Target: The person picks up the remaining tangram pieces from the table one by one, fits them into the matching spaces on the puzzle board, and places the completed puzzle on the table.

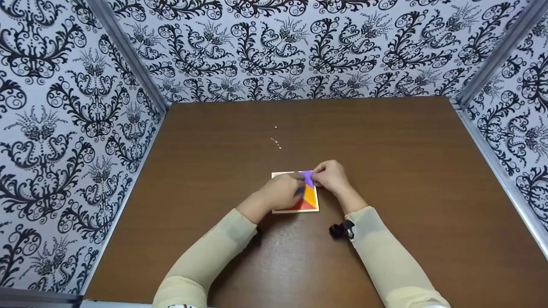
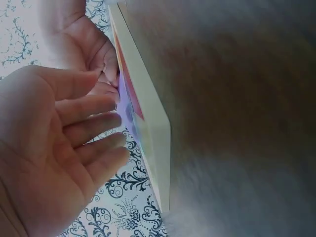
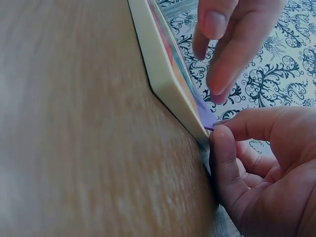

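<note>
A shallow square puzzle tray (image 1: 295,211) with a pale rim lies on the table, holding flat coloured tangram pieces. My right hand (image 1: 332,175) is at its far right corner. Thumb and forefinger pinch the edge of the purple piece (image 3: 205,114), which tilts slightly up over the rim in the right wrist view. Over the tray's left part, my left hand (image 1: 281,191) reaches with loosely extended fingers (image 2: 94,126), their tips close to the pieces; contact is hard to tell. An orange piece (image 1: 310,196) and a red piece (image 1: 303,205) show beside it. The left hand hides the rest.
Small pale specks (image 1: 276,142) lie on the brown table (image 1: 205,149) beyond the tray. Walls with black-and-white patterned covering (image 1: 282,51) stand at the back and both sides. A small black device (image 1: 340,231) is fixed at the right wrist.
</note>
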{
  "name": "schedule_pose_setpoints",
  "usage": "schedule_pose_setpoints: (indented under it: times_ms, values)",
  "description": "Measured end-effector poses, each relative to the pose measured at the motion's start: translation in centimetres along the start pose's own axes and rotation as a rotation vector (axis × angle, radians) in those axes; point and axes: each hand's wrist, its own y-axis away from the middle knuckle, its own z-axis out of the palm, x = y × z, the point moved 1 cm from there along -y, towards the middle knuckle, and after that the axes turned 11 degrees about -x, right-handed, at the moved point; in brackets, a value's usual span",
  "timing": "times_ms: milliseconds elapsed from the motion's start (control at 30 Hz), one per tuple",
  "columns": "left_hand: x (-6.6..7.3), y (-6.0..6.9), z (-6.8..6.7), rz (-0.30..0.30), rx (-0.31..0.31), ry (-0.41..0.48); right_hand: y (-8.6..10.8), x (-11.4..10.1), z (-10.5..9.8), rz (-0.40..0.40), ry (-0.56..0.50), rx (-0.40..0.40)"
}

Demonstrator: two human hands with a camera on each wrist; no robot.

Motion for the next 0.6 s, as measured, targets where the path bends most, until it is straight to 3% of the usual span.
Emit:
schedule_pose_setpoints:
  times_ms: [100,600]
  values:
    - [-0.14,-0.02,0.16,-0.008,-0.047,0.034,-0.06,0.06,-0.05,-0.001,0.005,-0.002]
    - [0.49,0.25,-0.31,-0.047,-0.147,0.085,-0.03,-0.14,-0.04,0.029,0.044,-0.002]
